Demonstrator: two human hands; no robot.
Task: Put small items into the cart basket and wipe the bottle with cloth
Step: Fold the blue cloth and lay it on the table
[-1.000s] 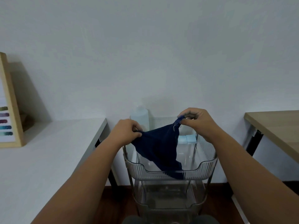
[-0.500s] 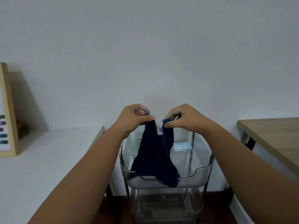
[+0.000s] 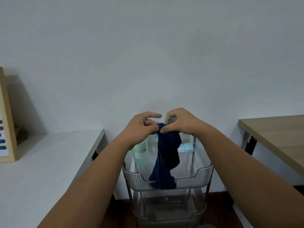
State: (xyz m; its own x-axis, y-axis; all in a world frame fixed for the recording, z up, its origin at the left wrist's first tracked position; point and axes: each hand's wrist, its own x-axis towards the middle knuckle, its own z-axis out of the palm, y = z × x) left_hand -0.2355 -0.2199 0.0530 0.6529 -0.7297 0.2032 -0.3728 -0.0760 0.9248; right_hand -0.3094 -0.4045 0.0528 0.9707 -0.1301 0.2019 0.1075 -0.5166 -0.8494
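Note:
A dark blue cloth (image 3: pixel 167 155) hangs folded over the top basket (image 3: pixel 204 175) of a clear plastic cart. My left hand (image 3: pixel 141 129) and my right hand (image 3: pixel 179 122) meet above the basket, both pinching the cloth's top edge together. The cloth's lower end drapes over the basket's front rim. A pale translucent bottle (image 3: pixel 139 151) stands in the basket's left part, partly hidden by my left wrist. Two small light blue items (image 3: pixel 186 147) sit at the basket's back right.
A white table (image 3: pixel 41 170) lies to the left with a wooden-framed board (image 3: pixel 7 122) leaning on the wall. A wooden table (image 3: pixel 276 137) stands to the right. The cart's lower basket (image 3: pixel 166 206) shows beneath, over a dark floor.
My hands have come together, bringing the two held corners of the cloth from spread apart to touching, so the cloth now hangs folded. The view has tilted slightly.

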